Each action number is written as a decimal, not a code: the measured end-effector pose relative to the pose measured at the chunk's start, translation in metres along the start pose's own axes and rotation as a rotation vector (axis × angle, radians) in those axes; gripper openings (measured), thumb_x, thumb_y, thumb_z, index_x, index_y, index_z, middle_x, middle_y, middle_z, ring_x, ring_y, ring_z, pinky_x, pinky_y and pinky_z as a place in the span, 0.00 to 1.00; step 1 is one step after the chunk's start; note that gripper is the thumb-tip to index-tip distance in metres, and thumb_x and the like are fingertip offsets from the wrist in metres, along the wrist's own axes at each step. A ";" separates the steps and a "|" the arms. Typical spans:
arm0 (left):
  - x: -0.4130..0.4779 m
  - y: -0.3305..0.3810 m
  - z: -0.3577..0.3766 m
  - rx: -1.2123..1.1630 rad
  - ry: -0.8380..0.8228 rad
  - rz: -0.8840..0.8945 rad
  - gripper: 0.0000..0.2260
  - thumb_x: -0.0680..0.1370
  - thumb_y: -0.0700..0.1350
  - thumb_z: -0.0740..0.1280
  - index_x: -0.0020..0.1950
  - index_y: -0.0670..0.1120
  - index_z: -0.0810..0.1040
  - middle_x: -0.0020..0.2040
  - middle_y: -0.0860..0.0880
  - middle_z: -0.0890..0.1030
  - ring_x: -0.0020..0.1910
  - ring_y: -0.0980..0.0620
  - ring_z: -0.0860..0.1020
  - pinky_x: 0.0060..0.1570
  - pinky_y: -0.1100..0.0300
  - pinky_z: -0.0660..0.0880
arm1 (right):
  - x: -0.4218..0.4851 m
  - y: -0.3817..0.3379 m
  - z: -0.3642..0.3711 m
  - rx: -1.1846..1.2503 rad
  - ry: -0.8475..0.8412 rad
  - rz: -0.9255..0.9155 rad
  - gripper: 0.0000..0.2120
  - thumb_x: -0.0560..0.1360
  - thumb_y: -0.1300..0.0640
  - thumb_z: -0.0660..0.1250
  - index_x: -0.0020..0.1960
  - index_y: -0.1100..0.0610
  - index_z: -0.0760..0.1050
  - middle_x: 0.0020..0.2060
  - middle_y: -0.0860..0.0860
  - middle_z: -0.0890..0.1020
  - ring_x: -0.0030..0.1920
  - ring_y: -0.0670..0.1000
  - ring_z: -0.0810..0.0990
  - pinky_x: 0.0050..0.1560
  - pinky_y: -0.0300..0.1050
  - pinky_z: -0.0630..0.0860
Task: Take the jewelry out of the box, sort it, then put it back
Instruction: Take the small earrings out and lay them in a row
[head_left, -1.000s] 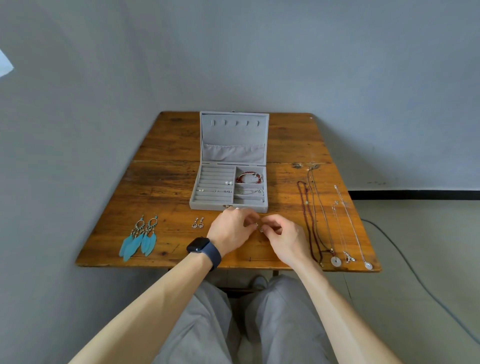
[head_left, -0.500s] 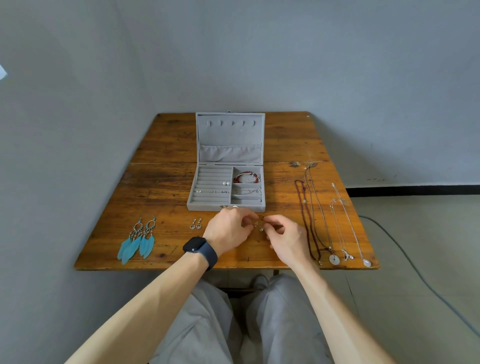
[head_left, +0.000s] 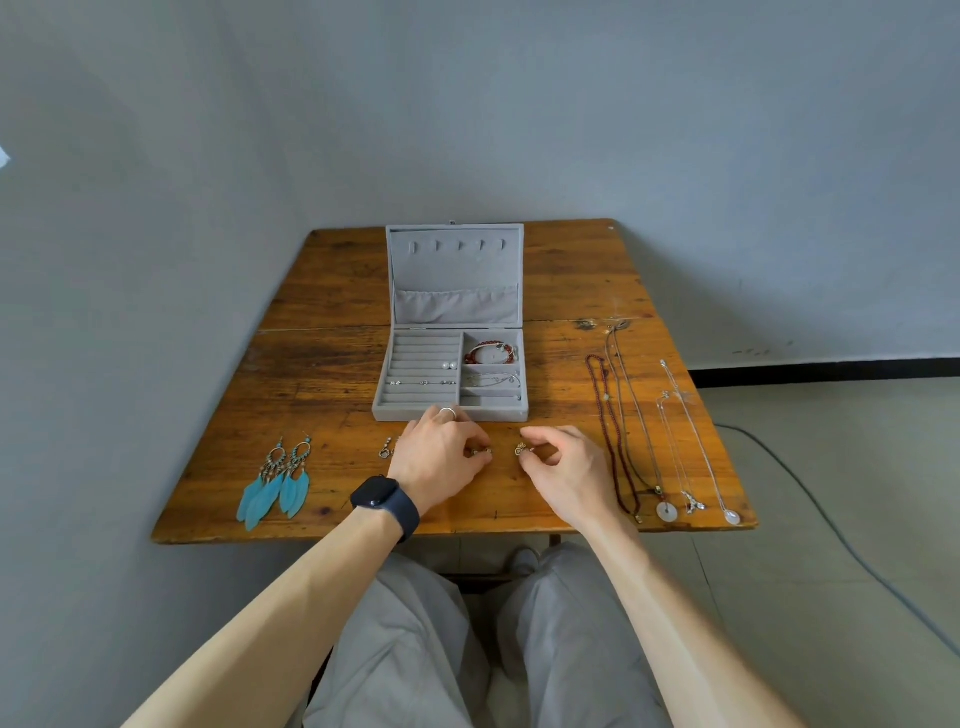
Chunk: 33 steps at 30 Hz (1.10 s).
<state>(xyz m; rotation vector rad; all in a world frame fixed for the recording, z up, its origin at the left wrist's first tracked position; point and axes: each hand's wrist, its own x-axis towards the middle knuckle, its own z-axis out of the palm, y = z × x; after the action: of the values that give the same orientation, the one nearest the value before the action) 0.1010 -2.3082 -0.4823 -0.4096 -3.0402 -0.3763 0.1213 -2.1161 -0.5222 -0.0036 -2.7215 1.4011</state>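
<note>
1. Our left hand (head_left: 441, 452) rests low on the tabletop (head_left: 332, 291), just in front of the jewelry box (head_left: 450, 411). Its fingers are curled, and their tips close on a silver earring (head_left: 483, 453) that lies on the wood.
2. Our right hand (head_left: 566, 467) sits to the right of it. Thumb and forefinger pinch a scrolled earring (head_left: 521, 449) down at the tabletop, with the other fingers loosely curled behind.
3. The two hands are apart, with a strip of bare wood between the two earrings.
4. The jewelry box stands open in the middle of the tabletop with its lid (head_left: 454, 270) raised. Its front wall is just beyond our left knuckles.
5. Inside the box, a red bead bracelet (head_left: 491, 352) fills the far right compartment and a silver chain (head_left: 492, 380) lies in the one nearer us. Pearl studs (head_left: 449, 366) sit in the ring rows on the left.
6. A small pair of earrings (head_left: 385, 451) lies just left of our left hand, partly hidden by it. The blue feather earrings (head_left: 275, 483) lie further left, near the front edge.
7. The necklaces (head_left: 623, 415) are laid out lengthwise on the right side. The dark beaded one is the closest to our right wrist.
8. Our left wrist carries a dark watch (head_left: 384, 501), and one finger of that hand wears a ring (head_left: 448, 413).
</note>
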 end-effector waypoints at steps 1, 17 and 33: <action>0.000 -0.001 0.000 -0.003 -0.001 0.001 0.12 0.79 0.57 0.66 0.60 0.57 0.82 0.60 0.53 0.78 0.60 0.51 0.72 0.58 0.54 0.72 | 0.000 -0.001 0.001 -0.024 0.003 -0.008 0.14 0.76 0.51 0.71 0.62 0.46 0.80 0.55 0.42 0.77 0.46 0.42 0.80 0.47 0.32 0.76; 0.016 0.035 0.009 0.036 0.027 0.149 0.12 0.79 0.55 0.68 0.60 0.54 0.82 0.54 0.52 0.83 0.55 0.49 0.74 0.53 0.55 0.70 | -0.008 0.006 0.000 0.024 0.012 -0.010 0.17 0.75 0.55 0.72 0.63 0.45 0.78 0.54 0.39 0.74 0.42 0.40 0.79 0.39 0.26 0.74; 0.012 0.034 0.004 0.011 0.078 0.009 0.11 0.84 0.51 0.58 0.62 0.54 0.78 0.50 0.50 0.84 0.54 0.48 0.77 0.54 0.54 0.71 | -0.011 -0.001 0.005 -0.061 0.116 -0.020 0.09 0.76 0.55 0.71 0.56 0.49 0.82 0.49 0.45 0.80 0.40 0.39 0.76 0.39 0.24 0.66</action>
<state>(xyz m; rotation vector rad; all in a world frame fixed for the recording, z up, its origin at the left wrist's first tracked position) 0.0987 -2.2720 -0.4769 -0.3977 -2.9630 -0.3662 0.1318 -2.1208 -0.5253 -0.0597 -2.6609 1.2701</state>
